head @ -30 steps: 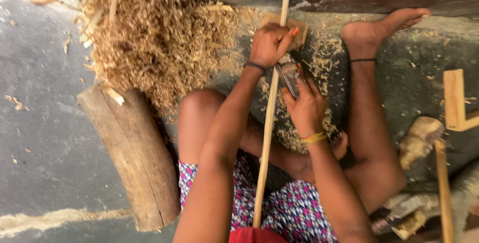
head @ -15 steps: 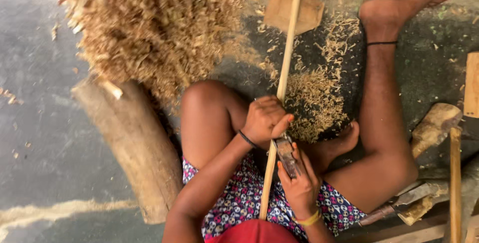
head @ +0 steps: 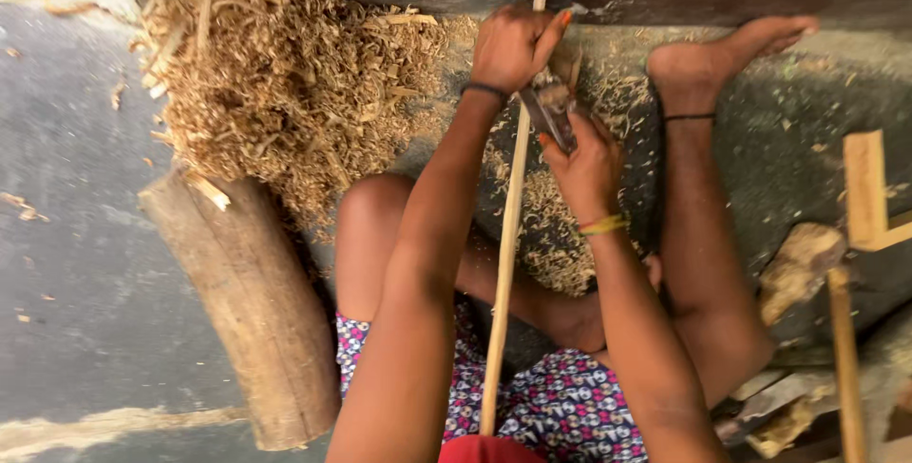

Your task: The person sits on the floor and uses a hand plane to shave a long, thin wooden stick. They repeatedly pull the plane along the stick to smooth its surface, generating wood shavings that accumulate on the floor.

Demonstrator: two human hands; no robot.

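Fingers (head: 494, 40) of left hand (head: 513, 45) wrapped tight round stick (head: 502, 283), now at far tip vs mid-stick earlier; right hand (head: 587, 164) clenches blade tool (head: 549, 110) against stick, just below left.

Grey concrete floor (head: 85, 311), stained and scattered with chips. On it: a heap of wood shavings (head: 275, 93) at upper left; a log (head: 252, 302) lying just below the heap; a thinner spread of shavings (head: 560, 235); wooden offcuts (head: 869, 192) at right.
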